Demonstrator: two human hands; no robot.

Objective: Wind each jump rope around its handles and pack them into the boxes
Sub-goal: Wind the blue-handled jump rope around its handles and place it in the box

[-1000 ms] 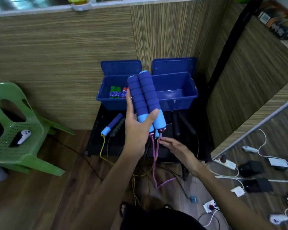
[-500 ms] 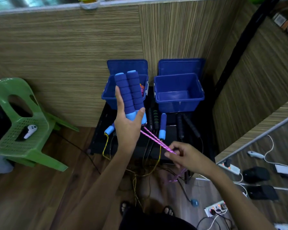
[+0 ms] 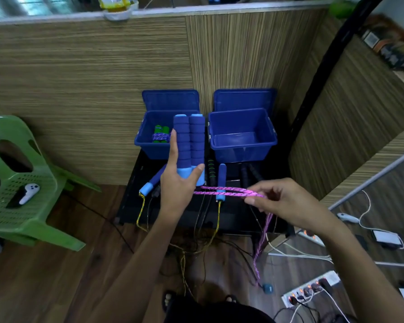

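My left hand [image 3: 176,183] grips two blue foam handles [image 3: 189,145] side by side, held upright in front of the left blue box [image 3: 141,143]. A doubled pink rope [image 3: 222,191] runs from their lower ends to my right hand [image 3: 280,201], which pinches it taut out to the right; the rest of the rope hangs to the floor. The left box holds a wound green-handled rope [image 3: 160,135]. The right blue box [image 3: 243,134] looks empty. More unwound ropes with blue [image 3: 221,180], green-black [image 3: 210,170] and black handles [image 3: 250,174] lie on the black table [image 3: 135,206].
A green plastic chair [image 3: 21,183] with a white controller [image 3: 29,193] stands at the left. Power strips [image 3: 310,287], cables and devices lie on the floor at the right. A wooden partition stands behind the boxes. Loose ropes trail off the table's front edge.
My left hand has brought the handles lower and more upright. My right hand has taken the pink rope and drawn it out to the right, from slack to taut.
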